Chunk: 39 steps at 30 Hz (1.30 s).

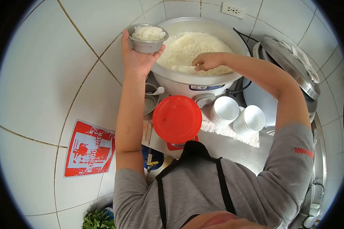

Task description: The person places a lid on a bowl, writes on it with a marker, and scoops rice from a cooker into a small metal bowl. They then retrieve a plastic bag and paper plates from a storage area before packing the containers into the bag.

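Note:
My left hand (142,61) holds up a metal bowl (147,46), its fingers wrapped under and around it. White cooked rice (149,33) is heaped in that bowl above the rim. Over the big rice cooker (168,79), my right hand (209,61) is closed on a white rice paddle (184,69), which lies low against the rice in the pot. Part of the paddle blends into the rice, so its full outline is hard to see. Below the cooker, a red round plate (177,119) rests on a red-based scale (172,145).
Two stacks of white bowls (226,108) (252,118) stand on a white cloth (208,125) to the right. A metal pot (150,104) with a white-handled utensil (159,91) sits at left. Metal lids (284,53) lean by the tiled wall; a black cord (249,57) runs behind the cooker.

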{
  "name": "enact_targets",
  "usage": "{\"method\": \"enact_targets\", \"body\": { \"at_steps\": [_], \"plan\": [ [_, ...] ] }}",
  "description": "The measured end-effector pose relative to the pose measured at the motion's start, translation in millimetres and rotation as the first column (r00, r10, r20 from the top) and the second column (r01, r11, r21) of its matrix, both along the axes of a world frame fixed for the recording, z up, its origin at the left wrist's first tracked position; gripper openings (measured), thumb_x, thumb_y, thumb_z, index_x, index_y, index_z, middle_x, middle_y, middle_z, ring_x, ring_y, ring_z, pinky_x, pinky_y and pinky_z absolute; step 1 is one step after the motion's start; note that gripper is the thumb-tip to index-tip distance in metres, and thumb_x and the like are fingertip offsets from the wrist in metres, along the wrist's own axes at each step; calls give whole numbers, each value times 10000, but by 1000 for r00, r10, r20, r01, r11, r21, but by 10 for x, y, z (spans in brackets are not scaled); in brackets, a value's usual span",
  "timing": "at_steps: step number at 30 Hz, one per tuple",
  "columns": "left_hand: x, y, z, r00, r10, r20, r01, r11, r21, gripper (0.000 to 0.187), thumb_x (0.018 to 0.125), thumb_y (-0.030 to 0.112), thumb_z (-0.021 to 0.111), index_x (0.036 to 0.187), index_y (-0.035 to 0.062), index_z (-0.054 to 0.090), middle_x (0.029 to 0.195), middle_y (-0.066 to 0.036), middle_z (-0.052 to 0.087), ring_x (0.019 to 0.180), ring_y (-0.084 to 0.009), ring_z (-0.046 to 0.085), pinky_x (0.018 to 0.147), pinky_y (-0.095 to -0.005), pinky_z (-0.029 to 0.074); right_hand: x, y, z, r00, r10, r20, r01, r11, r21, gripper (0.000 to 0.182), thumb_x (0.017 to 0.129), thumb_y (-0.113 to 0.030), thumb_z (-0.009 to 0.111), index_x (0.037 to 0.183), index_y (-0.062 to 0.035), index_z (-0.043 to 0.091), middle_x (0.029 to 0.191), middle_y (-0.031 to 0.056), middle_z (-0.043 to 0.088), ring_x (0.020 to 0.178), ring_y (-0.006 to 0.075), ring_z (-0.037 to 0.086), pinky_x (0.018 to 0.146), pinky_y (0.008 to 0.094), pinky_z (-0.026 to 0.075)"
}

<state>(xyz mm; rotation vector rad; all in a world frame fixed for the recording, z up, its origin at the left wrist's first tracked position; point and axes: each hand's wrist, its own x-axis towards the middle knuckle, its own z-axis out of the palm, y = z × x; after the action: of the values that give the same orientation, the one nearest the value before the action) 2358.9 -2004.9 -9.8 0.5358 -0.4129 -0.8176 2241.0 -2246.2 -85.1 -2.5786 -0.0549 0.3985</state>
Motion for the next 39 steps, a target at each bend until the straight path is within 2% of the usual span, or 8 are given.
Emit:
{"method": "enact_targets", "body": {
  "at_steps": [5,15,20,26,28,32,34,39],
  "plan": [
    [61,17,10,995,41,87,-48,996,80,742,752,559,598,1276,86,368,1296,-125,400,1189,-319,384,940,-492,347,-256,73,531,950,-288,-124,307,932,191,207,866,-257,511,817,-59,546,580,-3,433,399,91,327,343,268,245],
    [-186,-449,69,994,-112,-1,108,952,287,698,778,570,563,1278,120,376,1284,-122,417,1170,-302,397,958,-518,299,-334,264,1375,814,-455,362,445,888,116,246,857,-138,462,1029,6,563,694,82,546,390,131,441,356,287,379],
    [-261,-650,143,995,-103,-1,100,963,249,678,789,591,526,1264,129,382,1291,-126,406,1166,-304,397,924,-523,335,-390,838,985,708,-126,695,558,702,-442,485,785,16,471,1265,24,399,928,225,592,753,334,622,598,400,515],
    [-129,-634,15,986,-164,5,159,963,216,680,793,604,492,1261,123,380,1281,-149,397,1151,-320,398,885,-515,372,-457,846,870,596,-46,802,549,752,-365,409,782,-49,485,1164,95,463,866,238,621,758,360,620,649,399,512],
    [-96,-557,-20,984,-177,-11,176,964,199,681,794,601,488,1264,121,379,1277,-155,397,1146,-327,398,880,-511,376,-465,549,1130,727,-277,628,380,924,-33,444,777,-9,479,1221,2,478,864,172,617,741,288,621,605,361,497],
    [-39,-456,-30,987,-154,-45,159,977,144,662,809,576,474,1261,98,397,1280,-175,402,1138,-336,412,885,-500,398,-311,228,1206,709,-594,379,550,803,230,402,781,-59,491,1178,-36,548,811,127,628,731,238,624,600,339,491],
    [-3,-432,-37,991,-117,-65,127,978,167,666,806,576,477,1263,97,395,1283,-173,398,1137,-335,410,880,-494,404,51,-143,797,859,-416,299,512,663,-546,332,778,-100,533,1101,-68,598,824,110,639,765,241,633,648,368,502],
    [16,-309,-34,986,-127,-105,144,975,170,691,801,579,484,1274,86,382,1290,-178,385,1150,-340,399,874,-497,410,359,-214,206,979,-41,197,192,491,-850,173,756,-131,587,912,-82,643,836,106,643,827,271,627,673,406,506]
  ]
}}
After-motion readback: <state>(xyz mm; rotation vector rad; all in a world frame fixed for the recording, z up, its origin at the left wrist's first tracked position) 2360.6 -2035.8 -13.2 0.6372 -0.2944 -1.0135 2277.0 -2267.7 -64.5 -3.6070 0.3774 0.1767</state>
